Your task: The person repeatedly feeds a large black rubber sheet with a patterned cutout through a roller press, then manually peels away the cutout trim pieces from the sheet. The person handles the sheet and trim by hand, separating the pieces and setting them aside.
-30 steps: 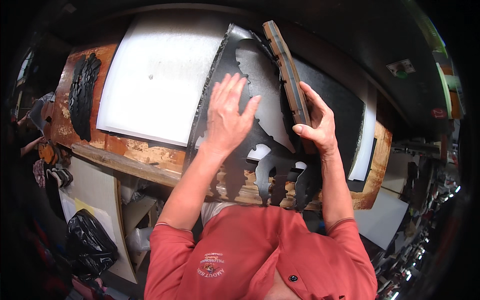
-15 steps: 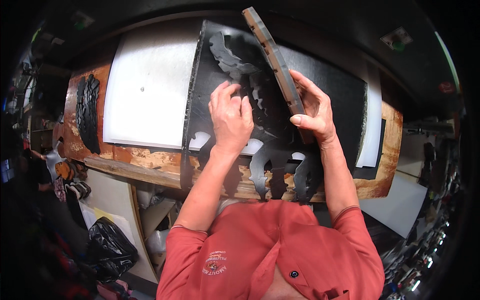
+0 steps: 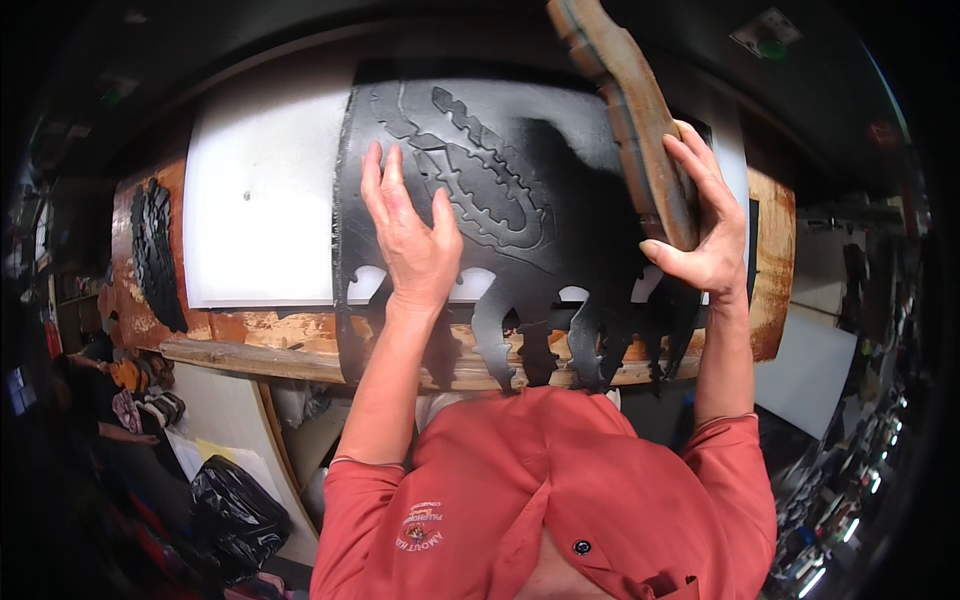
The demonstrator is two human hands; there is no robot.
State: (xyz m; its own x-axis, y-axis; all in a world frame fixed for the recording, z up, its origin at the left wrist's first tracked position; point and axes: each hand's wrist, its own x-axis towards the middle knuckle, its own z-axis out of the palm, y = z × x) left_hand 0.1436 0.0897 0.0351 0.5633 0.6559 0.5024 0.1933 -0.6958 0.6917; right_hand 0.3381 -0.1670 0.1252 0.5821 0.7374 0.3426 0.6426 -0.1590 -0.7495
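A long curved cutting die (image 3: 645, 130), brown and worn with notched edges, is gripped near its lower end by my right hand (image 3: 705, 225). It is tilted up above the right part of a black sheet (image 3: 390, 260) that looks like leather or rubber. My left hand (image 3: 415, 240) is over the sheet's left part, fingers spread and holding nothing. Just beyond it, a curved outline with toothed edges (image 3: 500, 190) is cut in the sheet, its pieces lying in place. Along the sheet's near edge are curved cutouts, with jagged strips (image 3: 495, 330) hanging between them.
A white board (image 3: 265, 200) lies left of the sheet on the worn wooden table (image 3: 240, 328). Several black cut pieces (image 3: 155, 255) are stacked at the table's left end. A dark machine part (image 3: 440, 25) spans the far side. Below left is a black plastic bag (image 3: 235, 505).
My right hand has moved right with the die, turning its broad side into view. My left hand has shifted left and its fingers have spread, uncovering the cut outline.
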